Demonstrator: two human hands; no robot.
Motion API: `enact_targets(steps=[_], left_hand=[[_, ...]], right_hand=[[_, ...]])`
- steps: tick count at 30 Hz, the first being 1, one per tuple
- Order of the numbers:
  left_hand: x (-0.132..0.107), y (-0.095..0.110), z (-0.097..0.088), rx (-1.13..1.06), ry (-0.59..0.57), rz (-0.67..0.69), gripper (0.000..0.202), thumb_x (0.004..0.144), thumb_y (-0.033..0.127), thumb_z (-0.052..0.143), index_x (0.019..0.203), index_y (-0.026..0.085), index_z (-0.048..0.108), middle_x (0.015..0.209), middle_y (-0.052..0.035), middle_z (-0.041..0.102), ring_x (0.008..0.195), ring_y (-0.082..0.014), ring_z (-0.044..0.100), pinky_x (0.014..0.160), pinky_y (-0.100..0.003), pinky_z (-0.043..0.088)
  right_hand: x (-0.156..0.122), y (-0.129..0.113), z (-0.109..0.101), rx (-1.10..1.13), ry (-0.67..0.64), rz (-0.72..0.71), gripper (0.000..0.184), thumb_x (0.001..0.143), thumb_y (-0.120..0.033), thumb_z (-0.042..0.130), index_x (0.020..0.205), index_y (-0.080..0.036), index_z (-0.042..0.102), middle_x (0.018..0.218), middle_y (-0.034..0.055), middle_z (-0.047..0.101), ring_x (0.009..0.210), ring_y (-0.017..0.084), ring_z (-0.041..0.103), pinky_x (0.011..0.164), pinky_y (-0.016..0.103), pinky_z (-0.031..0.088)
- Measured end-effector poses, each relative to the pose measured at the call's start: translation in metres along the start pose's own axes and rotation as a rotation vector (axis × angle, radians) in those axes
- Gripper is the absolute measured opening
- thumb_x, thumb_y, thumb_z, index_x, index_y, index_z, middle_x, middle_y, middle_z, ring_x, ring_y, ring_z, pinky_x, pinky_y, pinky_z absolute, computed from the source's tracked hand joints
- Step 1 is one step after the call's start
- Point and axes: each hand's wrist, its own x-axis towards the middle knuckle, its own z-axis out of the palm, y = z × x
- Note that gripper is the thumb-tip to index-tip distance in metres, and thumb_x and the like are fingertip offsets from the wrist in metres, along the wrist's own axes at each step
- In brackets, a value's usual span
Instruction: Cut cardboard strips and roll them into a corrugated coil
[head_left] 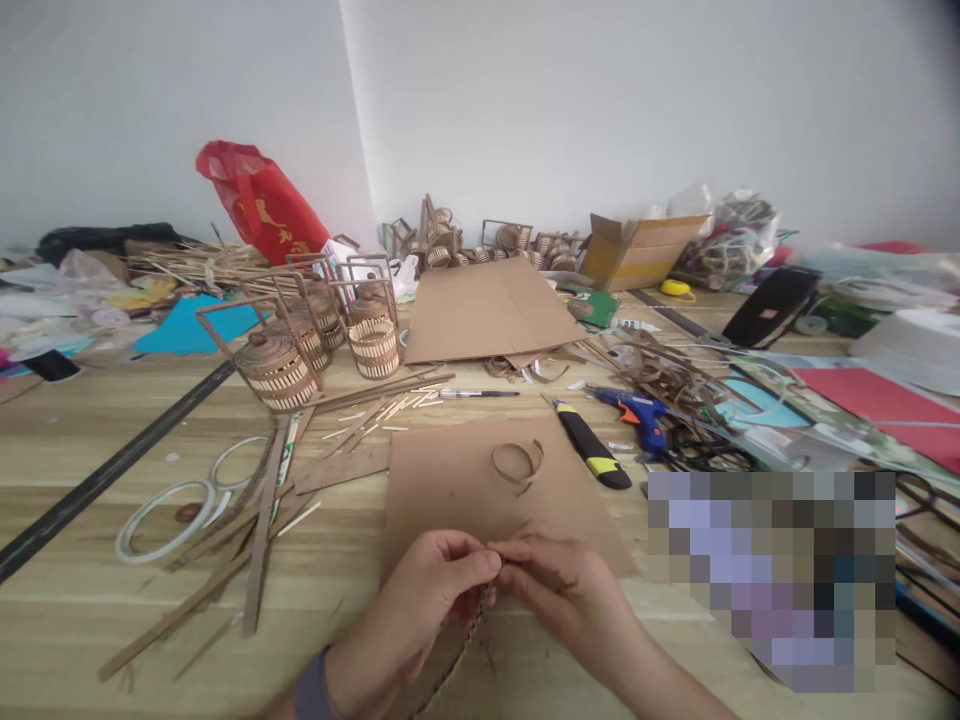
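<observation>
Just past the near edge of a cardboard sheet (442, 480), my left hand (424, 590) and my right hand (562, 590) meet with fingertips pinched together. Between them is the upper end of a thin, dark-and-light braided cord (459, 652), which hangs down towards the bottom of the view. Fingers cover the gripped end. Beyond my hands, a curled brown strip (516, 464) lies on the cardboard. A black and yellow utility knife (592, 445) rests along its right edge, and a blue glue gun (637, 415) lies farther right.
Small lidded baskets with handles (277, 370) and an open basket (374, 348) stand at the left. Flat strips (259, 540) and tape rings (166, 520) are nearer. A pen (480, 393) lies before a larger cardboard piece (480, 310). A pixelated patch covers the lower right.
</observation>
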Motion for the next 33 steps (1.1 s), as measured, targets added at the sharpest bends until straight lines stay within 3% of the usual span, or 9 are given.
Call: enact_targets(steps=[8,16,26,30,33], left_hand=[[0.0,-0.002,0.002,-0.078,0.004,-0.033,0.042,0.054,0.05,0.08,0.063,0.014,0.061,0.052,0.0017,0.058,0.046,-0.0073,0.04,0.048,-0.023,0.025],[0.002,-0.003,0.002,-0.067,-0.012,-0.076,0.045,0.049,0.052,0.081,0.06,0.016,0.058,0.049,0.0024,0.056,0.042,-0.0071,0.039,0.045,-0.023,0.024],[0.001,-0.003,0.001,0.06,-0.094,-0.07,0.024,0.055,0.04,0.065,0.056,0.017,0.057,0.045,0.0049,0.047,0.04,-0.0075,0.035,0.043,-0.024,0.022],[0.003,-0.004,-0.002,0.087,-0.117,-0.079,0.022,0.056,0.038,0.064,0.057,0.016,0.058,0.044,0.0043,0.049,0.038,-0.0072,0.033,0.042,-0.024,0.021],[0.002,-0.004,-0.002,0.088,-0.129,-0.076,0.026,0.056,0.04,0.068,0.058,0.016,0.059,0.046,0.0043,0.049,0.04,-0.0074,0.035,0.044,-0.024,0.022]], right_hand=[[0.001,0.0,-0.003,-0.028,-0.001,-0.036,0.023,0.091,-0.02,0.057,0.101,-0.024,0.077,0.08,0.0049,0.071,0.077,0.016,0.066,0.068,0.024,0.05],[0.002,0.0,-0.004,0.057,0.005,0.062,0.02,0.087,-0.038,0.066,0.087,-0.023,0.08,0.072,0.0041,0.068,0.068,0.015,0.065,0.061,0.023,0.049],[0.004,-0.002,-0.008,0.27,-0.069,0.183,0.03,0.066,-0.048,0.083,0.068,-0.019,0.077,0.065,-0.0001,0.057,0.061,0.012,0.055,0.056,0.022,0.042],[0.005,-0.005,-0.011,0.293,-0.218,0.186,0.031,0.078,-0.052,0.073,0.083,-0.022,0.08,0.077,0.0036,0.062,0.072,0.015,0.061,0.064,0.025,0.046],[0.005,-0.006,-0.012,0.233,-0.239,0.149,0.031,0.084,-0.051,0.067,0.087,-0.024,0.081,0.079,0.0047,0.062,0.076,0.016,0.061,0.067,0.025,0.047]])
